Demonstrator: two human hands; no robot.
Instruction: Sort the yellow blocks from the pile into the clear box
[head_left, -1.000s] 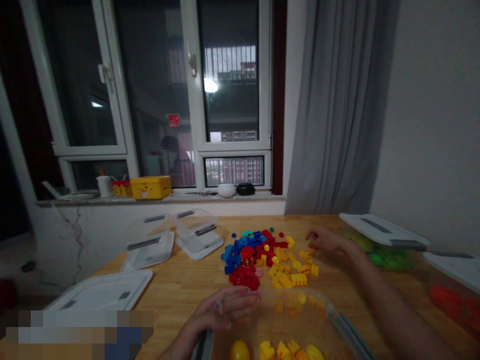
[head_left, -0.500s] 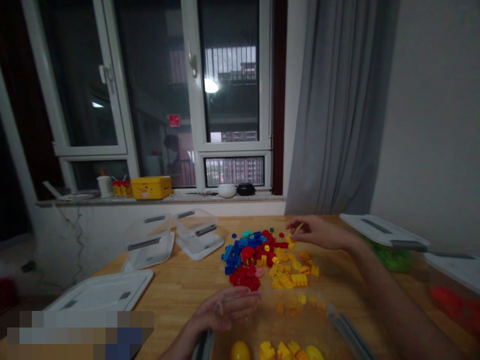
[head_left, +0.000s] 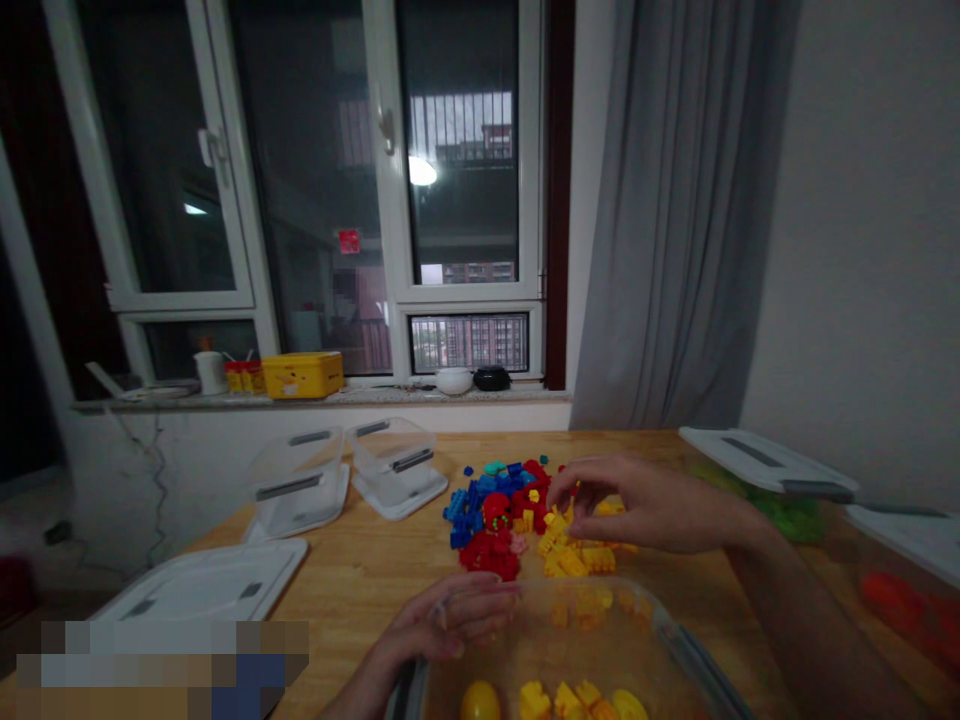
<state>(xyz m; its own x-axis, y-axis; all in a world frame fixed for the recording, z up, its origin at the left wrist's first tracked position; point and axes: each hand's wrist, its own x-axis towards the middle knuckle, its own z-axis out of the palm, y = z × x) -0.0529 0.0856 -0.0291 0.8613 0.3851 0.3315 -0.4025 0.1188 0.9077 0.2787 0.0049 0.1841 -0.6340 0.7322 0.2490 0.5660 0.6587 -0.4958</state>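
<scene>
From my remote seat, I have the yellow blocks [head_left: 570, 565] at the near right of a mixed heap on the worktop [head_left: 360, 560], just beyond the clear box [head_left: 667, 625]. More yellow pieces [head_left: 566, 702] lie inside the box, beside a rounded yellow one [head_left: 480, 702].

My right hand [head_left: 600, 500] is over the yellow blocks, fingers curled and thumb set apart from them; its own fingers hide the grip, so I cannot tell whether a piece is pinched there. My left hand [head_left: 461, 620] is spread, fingers nearly straight, resting at the box's far left corner without closing round it.

The blocks look like hard plastic: light, stiff and hardly fragile. I would take each by opposite flat sides between thumb and forefinger; studs and edges should give purchase. Being so light, loose ones would skid or tumble if nudged, and the red blocks [head_left: 480, 555] lie close by, so a narrow pinch suits better than a scoop. The rounded piece looks smooth, likely slippery, best cupped around its middle. The box wall seems thin and slightly flexible, firmest at its rim.
</scene>
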